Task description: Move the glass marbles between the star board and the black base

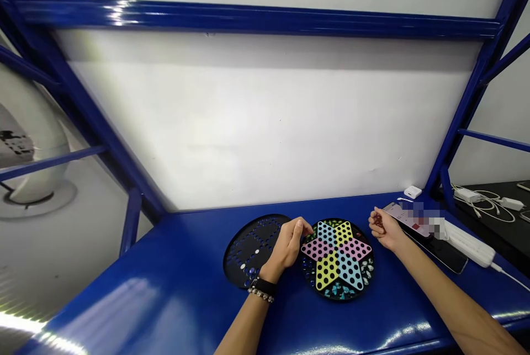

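A round black board point(336, 250) with a pink, yellow and blue star full of holes lies on the blue table; coloured pieces fill the pockets around the star. My left hand point(291, 240), with a dark band and beaded bracelet at the wrist, is at the board's upper left edge. Its fingers are curled, and whatever they may pinch is too small to make out. Left of it is a round black tray point(248, 250) with holes and a few white spots. My right hand point(385, 229), right of the board, is curled around small dark red pieces.
A phone point(408, 220) and a dark slab point(449, 253) lie beside my right hand, next to a white power strip point(470, 243). A white case point(412, 192) sits behind them. Blue frame bars point(265, 18) and a white panel stand behind the table.
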A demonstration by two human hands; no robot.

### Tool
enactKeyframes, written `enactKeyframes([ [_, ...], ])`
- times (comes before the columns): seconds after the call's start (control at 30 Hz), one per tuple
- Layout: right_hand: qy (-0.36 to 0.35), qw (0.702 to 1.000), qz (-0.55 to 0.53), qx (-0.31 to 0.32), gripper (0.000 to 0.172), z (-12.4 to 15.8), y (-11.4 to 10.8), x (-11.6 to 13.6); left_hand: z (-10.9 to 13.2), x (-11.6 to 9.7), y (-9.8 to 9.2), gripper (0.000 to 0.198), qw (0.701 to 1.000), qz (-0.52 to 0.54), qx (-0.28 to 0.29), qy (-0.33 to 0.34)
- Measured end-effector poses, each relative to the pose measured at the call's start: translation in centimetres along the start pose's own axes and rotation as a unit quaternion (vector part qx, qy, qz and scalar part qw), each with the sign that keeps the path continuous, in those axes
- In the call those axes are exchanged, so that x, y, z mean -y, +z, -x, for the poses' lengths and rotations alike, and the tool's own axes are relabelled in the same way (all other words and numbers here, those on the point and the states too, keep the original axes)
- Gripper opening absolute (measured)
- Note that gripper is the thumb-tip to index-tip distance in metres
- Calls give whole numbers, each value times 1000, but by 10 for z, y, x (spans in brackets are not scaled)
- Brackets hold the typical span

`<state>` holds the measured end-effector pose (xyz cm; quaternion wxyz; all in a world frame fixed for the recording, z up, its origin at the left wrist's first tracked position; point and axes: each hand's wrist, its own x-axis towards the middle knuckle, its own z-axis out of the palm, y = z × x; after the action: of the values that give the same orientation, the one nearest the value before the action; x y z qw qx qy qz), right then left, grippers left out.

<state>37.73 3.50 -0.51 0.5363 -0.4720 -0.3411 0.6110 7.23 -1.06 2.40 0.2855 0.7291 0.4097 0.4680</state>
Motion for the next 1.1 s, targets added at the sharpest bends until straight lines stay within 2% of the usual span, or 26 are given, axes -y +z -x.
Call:
enactKeyframes([
  [0.07,-15,999,52,5,35,3,4,-1,0,-1,-1,57,1000,-1,-1,1],
  [0.1,-45,992,120,13,37,6,6,-1,0,-1,-1,57,1000,-2,-2,0],
  [0.13,-87,972,217,27,38,9,8,0,-1,-1,-2,57,1000,-4,-3,-2],
  [0.17,-132,932,333,45,38,13,10,1,0,-2,-3,57,1000,-6,-4,-5],
  [0.23,-194,802,560,75,33,21,14,5,0,-2,-4,57,1000,-11,-9,-9],
  [0.3,-192,678,703,90,25,28,19,8,0,-3,-5,59,1000,-18,-17,-12],
  [0.33,-184,629,749,98,23,31,21,9,0,-3,-6,60,999,-21,-21,-12],
  [0.4,-178,559,801,119,23,36,25,10,0,-4,-7,61,999,-28,-27,-13],
  [0.47,-178,520,822,147,22,38,28,10,0,-4,-9,63,999,-31,-31,-13],
  [0.57,-173,495,833,174,19,37,27,14,0,-5,-11,62,999,-32,-36,-10],
  [0.63,-167,503,829,181,18,35,26,20,0,-5,-12,61,999,-30,-42,-7],
  [0.7,-168,540,806,174,22,31,30,28,0,-4,-14,59,998,-25,-52,-4],
  [0.77,-184,591,769,158,27,27,45,34,-1,-2,-17,59,998,-19,-66,-1],
  [0.8,-195,612,751,153,29,26,58,34,-1,-2,-19,59,997,-19,-77,-1],
  [0.87,-222,631,721,183,31,26,93,26,-2,-1,-23,60,994,-26,-105,-3],
  [0.93,-259,619,707,223,31,28,137,8,-2,2,-29,59,990,-35,-138,-6],
  [1.03,-310,541,734,271,29,31,197,-28,0,9,-40,56,983,-55,-176,-3],
  [1.1,-319,529,730,294,27,32,224,-49,2,14,-48,57,978,-72,-197,-10],
])
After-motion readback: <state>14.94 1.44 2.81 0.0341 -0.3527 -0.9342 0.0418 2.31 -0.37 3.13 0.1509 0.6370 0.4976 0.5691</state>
